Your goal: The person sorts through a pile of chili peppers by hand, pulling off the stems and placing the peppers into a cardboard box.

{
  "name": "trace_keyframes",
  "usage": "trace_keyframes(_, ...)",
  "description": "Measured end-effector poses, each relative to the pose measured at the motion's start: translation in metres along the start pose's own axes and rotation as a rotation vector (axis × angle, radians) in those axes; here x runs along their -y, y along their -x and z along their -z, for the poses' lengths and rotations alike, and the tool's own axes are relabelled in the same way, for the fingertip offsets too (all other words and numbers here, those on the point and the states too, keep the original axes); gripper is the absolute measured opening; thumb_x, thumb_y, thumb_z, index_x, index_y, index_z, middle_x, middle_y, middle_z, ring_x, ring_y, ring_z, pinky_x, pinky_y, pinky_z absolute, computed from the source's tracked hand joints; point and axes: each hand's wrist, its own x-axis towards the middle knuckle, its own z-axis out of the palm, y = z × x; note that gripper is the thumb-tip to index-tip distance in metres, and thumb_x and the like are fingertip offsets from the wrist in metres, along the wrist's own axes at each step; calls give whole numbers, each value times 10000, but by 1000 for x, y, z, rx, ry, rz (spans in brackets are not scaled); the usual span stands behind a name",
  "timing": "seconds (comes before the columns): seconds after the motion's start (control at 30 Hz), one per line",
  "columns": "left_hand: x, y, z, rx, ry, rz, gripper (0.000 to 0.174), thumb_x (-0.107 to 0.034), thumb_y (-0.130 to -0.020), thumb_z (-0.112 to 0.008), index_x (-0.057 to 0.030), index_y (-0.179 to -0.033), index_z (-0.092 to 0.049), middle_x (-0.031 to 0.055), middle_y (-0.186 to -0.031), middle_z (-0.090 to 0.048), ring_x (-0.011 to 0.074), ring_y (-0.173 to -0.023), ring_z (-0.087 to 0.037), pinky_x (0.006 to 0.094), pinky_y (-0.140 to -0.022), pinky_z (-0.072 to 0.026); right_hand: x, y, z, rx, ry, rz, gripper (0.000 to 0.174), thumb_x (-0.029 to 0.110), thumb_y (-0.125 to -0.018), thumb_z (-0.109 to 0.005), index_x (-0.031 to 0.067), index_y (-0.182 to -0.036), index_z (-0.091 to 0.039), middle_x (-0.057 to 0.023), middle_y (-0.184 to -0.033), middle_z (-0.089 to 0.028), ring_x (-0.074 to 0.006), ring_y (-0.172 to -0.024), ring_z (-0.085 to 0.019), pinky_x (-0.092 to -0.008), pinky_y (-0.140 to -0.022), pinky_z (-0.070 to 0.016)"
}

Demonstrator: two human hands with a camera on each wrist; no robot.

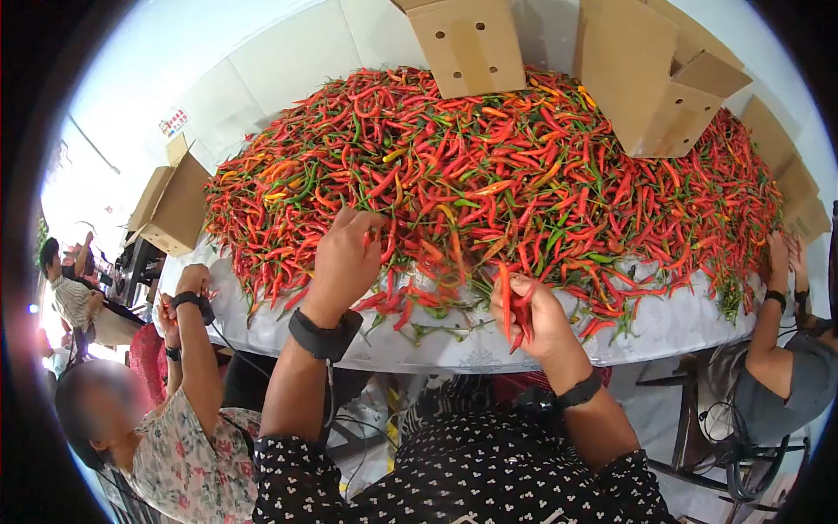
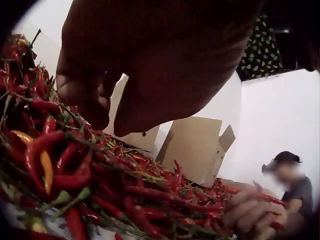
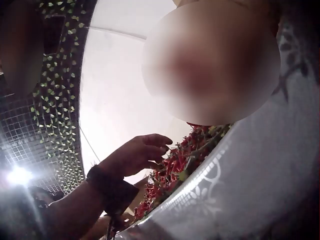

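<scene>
Red, orange and green chili peppers (image 1: 524,166) lie in a broad heap on a table with a pale patterned cover (image 1: 393,351). The left hand (image 1: 347,262) hangs over the heap's near side, fingers bent loosely downward; in the left wrist view a gap separates the thumb and fingers of this hand (image 2: 155,65), with peppers (image 2: 70,160) below. Near the table's front edge, the right hand (image 1: 537,319) grips several red peppers (image 1: 506,301). In the right wrist view a blur covers most of that hand (image 3: 210,65), while the left hand (image 3: 135,157) shows with fingers apart.
Cardboard boxes stand on the heap at the back (image 1: 476,52) and back right (image 1: 655,96), another at the table's left (image 1: 175,205). A person in a floral top (image 1: 196,454) is at the left; another in grey (image 1: 786,384) reaches in from the right.
</scene>
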Motion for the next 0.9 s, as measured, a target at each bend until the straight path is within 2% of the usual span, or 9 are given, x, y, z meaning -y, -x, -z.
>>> trace_keyframes(0.17,-15,-6,-13,135,174,-135,203,9,-725,-551,-29,-915,-612,124,-886,-573,266,-726,-585,338,-606,-476,-1,2,-3,-65,-67,17,203,234,-869,-495,36,-889,-536,-79,-763,-573,-137,-563,-519,-239,-417,-379)
trace_keyframes(0.23,-23,-9,-21,234,193,-308,199,8,-704,-557,-41,-890,-610,123,-871,-566,293,-723,-575,354,-630,-475,-2,2,-3,-65,-59,33,201,234,-869,-506,38,-900,-538,-88,-781,-588,-144,-577,-538,-244,-422,-387)
trace_keyframes(0.37,-28,-6,-30,356,43,-329,185,-8,-678,-582,-41,-859,-601,124,-785,-545,307,-733,-564,373,-636,-468,-2,5,-3,-85,86,80,141,188,-853,-559,50,-878,-548,-92,-791,-594,-156,-605,-557,-256,-445,-413)
trace_keyframes(0.47,-13,-7,-30,270,170,-361,175,-18,-703,-592,-21,-878,-590,118,-788,-555,286,-704,-570,354,-625,-467,-6,3,-6,-103,71,107,106,161,-847,-573,58,-853,-549,-86,-769,-579,-164,-635,-550,-260,-494,-433)
trace_keyframes(0.5,-15,-7,-24,274,170,-360,175,-18,-703,-592,-21,-878,-590,118,-788,-555,286,-704,-570,354,-625,-467,-7,2,-6,-111,46,137,96,153,-845,-573,61,-839,-548,-83,-756,-570,-169,-655,-545,-263,-529,-444)
trace_keyframes(0.6,-9,-7,-1,156,307,-5,152,-45,-768,-591,11,-906,-565,100,-775,-580,175,-637,-554,284,-595,-442,-4,2,-9,-98,29,94,87,144,-843,-573,64,-830,-541,-75,-737,-553,-169,-683,-528,-274,-591,-443)
trace_keyframes(0.7,8,-3,8,153,337,164,160,-50,-744,-598,15,-890,-583,150,-760,-585,269,-656,-581,332,-602,-454,0,3,-9,-90,40,42,75,131,-840,-573,66,-826,-538,-67,-731,-546,-161,-672,-515,-289,-616,-436)
trace_keyframes(0.87,11,-2,7,50,47,105,160,-12,-731,-581,-15,-890,-592,90,-771,-583,196,-639,-573,296,-591,-458,-2,2,-9,-85,33,81,70,127,-840,-571,67,-827,-536,-59,-722,-533,-153,-659,-500,-282,-607,-425)
trace_keyframes(0.9,6,-3,2,35,84,-31,157,-6,-718,-580,-23,-872,-603,92,-790,-584,220,-652,-580,311,-593,-466,-3,2,-10,-86,37,81,71,127,-840,-571,67,-826,-536,-57,-719,-530,-152,-656,-497,-279,-606,-423)
